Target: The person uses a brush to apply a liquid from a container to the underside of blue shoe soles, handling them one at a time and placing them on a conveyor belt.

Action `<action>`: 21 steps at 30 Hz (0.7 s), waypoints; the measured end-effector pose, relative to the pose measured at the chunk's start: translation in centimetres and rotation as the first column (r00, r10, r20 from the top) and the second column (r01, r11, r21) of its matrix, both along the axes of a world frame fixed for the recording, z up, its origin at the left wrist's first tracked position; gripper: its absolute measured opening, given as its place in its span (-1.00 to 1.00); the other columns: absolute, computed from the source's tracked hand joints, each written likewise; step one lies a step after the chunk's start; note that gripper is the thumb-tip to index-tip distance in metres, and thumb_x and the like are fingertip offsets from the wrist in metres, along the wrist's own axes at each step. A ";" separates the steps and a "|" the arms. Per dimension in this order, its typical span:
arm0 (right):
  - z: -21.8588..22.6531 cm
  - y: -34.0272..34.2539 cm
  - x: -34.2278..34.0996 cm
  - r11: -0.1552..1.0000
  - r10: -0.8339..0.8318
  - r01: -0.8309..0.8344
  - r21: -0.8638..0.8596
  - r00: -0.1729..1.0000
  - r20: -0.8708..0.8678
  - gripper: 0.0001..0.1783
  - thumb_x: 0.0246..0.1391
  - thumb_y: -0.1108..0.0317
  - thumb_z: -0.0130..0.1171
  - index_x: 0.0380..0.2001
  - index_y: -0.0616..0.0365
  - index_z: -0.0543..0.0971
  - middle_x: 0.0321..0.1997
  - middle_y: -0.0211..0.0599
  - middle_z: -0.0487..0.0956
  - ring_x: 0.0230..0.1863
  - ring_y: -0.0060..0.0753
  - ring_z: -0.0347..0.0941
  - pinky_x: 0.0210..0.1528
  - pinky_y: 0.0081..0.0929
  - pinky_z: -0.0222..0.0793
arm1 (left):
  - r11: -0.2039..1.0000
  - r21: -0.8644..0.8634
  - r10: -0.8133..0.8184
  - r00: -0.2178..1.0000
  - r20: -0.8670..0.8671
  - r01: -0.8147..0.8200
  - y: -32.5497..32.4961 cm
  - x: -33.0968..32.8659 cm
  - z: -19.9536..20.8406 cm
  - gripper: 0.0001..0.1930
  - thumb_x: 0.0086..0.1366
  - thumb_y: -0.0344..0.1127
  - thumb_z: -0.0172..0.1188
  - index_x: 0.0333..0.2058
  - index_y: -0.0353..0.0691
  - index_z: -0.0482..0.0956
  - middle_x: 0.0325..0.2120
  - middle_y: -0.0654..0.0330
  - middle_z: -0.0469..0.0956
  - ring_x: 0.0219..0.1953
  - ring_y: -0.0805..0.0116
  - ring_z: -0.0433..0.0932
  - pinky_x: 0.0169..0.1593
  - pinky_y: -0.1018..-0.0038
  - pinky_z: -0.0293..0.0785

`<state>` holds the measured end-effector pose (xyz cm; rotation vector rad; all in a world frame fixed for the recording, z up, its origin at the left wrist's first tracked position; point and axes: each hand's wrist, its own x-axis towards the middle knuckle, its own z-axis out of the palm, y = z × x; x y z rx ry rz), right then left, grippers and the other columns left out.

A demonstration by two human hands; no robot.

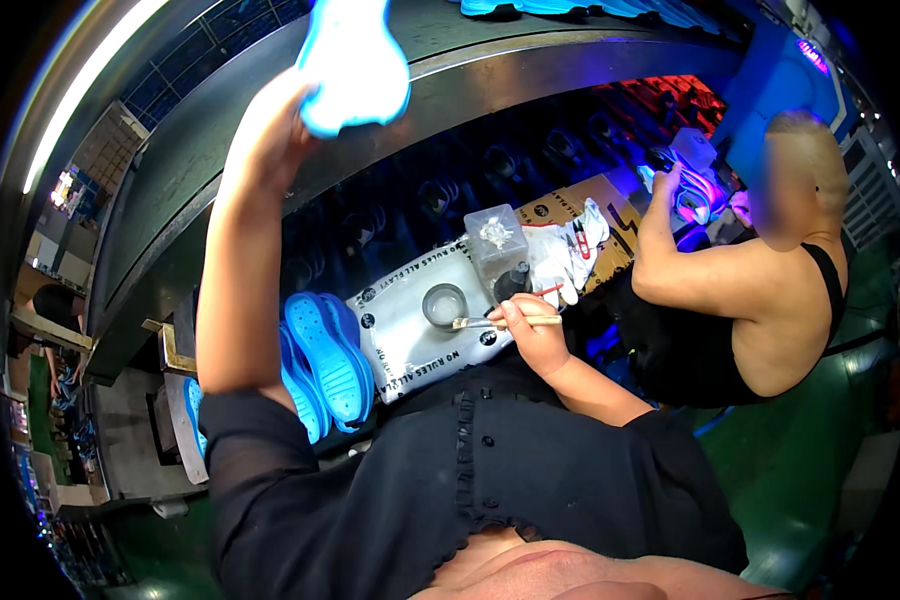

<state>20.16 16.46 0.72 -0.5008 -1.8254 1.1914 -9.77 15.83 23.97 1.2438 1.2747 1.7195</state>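
Note:
My left hand point(286, 115) is raised over the metal ledge, gripping the edge of a blue shoe sole point(355, 70) whose face is washed out white by bright light. Between the fingers of my right hand point(536, 338) is a paintbrush point(473, 323) with a pale wooden handle. Its bristles are at the right rim of a small round cup point(444, 304) that holds greyish liquid; whether they touch it I cannot tell. The cup stands on a white printed board point(395, 345). Several blue soles point(332, 360) stand upright together left of the board.
Behind the cup are a clear plastic box point(495, 240), a dark bottle point(511, 281), white gloves point(555, 260) and red-handled snips point(581, 240) by a cardboard sheet point(605, 205). A conveyor-like ledge point(530, 70) curves across the far side. A co-worker point(760, 290) sits at right, handling something.

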 end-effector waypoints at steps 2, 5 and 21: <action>-0.4 -0.1 0.4 1.000 0.008 -0.008 -0.012 1.000 0.012 -0.71 0.11 0.38 -0.03 -0.59 0.31 0.54 -0.63 -0.26 0.48 -0.55 -0.37 0.41 -0.44 -0.49 0.30 | 0.992 -0.072 0.101 0.991 -0.082 -0.107 5.0 -1.0 1.8 -0.84 0.14 -0.23 0.15 -0.45 -0.18 0.44 -0.62 0.32 0.41 -0.73 0.55 0.31 -0.67 0.67 0.28; -0.4 0.0 0.9 0.999 -0.045 0.046 -0.018 0.998 0.040 -0.72 0.11 0.38 -0.03 -0.59 0.30 0.55 -0.62 -0.25 0.50 -0.54 -0.36 0.42 -0.43 -0.50 0.31 | 0.995 -0.010 0.099 0.986 0.133 -0.099 14.3 -2.3 1.5 -0.85 0.19 -0.43 0.03 -0.30 -0.37 0.49 -0.42 0.08 0.53 -0.48 0.32 0.50 -0.44 0.50 0.43; -1.5 1.7 -0.5 0.982 0.083 -0.067 -0.176 0.993 0.086 -0.68 0.17 0.33 -0.05 -0.54 0.33 0.54 -0.57 -0.26 0.50 -0.51 -0.48 0.43 -0.40 -0.58 0.32 | 0.849 0.012 0.306 0.474 -0.826 -0.527 -12.3 0.8 -16.4 -0.68 0.06 -0.35 0.20 -0.16 -0.25 0.52 -0.36 0.11 0.52 -0.45 0.38 0.50 -0.33 0.53 0.44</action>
